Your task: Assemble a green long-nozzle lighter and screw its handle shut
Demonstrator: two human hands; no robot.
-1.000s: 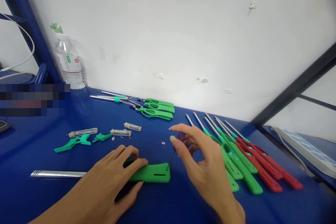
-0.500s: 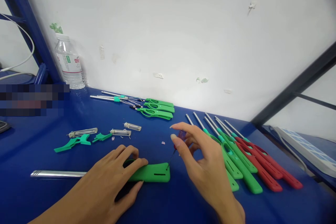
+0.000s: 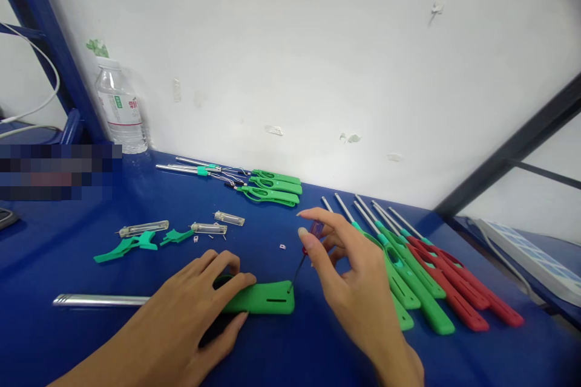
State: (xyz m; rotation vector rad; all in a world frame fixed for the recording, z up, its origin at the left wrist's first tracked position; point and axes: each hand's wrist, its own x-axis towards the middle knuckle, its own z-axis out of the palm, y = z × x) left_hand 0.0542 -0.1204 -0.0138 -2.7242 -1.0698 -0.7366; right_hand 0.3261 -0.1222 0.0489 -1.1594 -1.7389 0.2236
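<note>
My left hand (image 3: 200, 296) is closed on a green long-nosed lighter (image 3: 267, 298), pressing it to the blue table. The lighter's metal tube (image 3: 100, 300) points left; its slotted handle end faces right, and its middle is hidden under my fingers. My right hand (image 3: 349, 266) pinches the purple-red handle of a small screwdriver (image 3: 316, 230) between thumb and fingers. The screwdriver leans, its thin shaft running down to a small hole at the handle's end. How deep the tip sits cannot be made out.
Several green and red lighters (image 3: 454, 281) lie to the right. At the back are opened green lighters (image 3: 272, 196) with wires and tubes. Clear fuel tanks (image 3: 144, 228), teal triggers (image 3: 124, 248) and a tiny part (image 3: 282, 247) lie about. A water bottle (image 3: 120, 109) stands back left.
The screwdriver's handle and my right fingertips have shifted very slightly to the right, and the tool's lean differs a little. My left hand and the lighter have stayed put.
</note>
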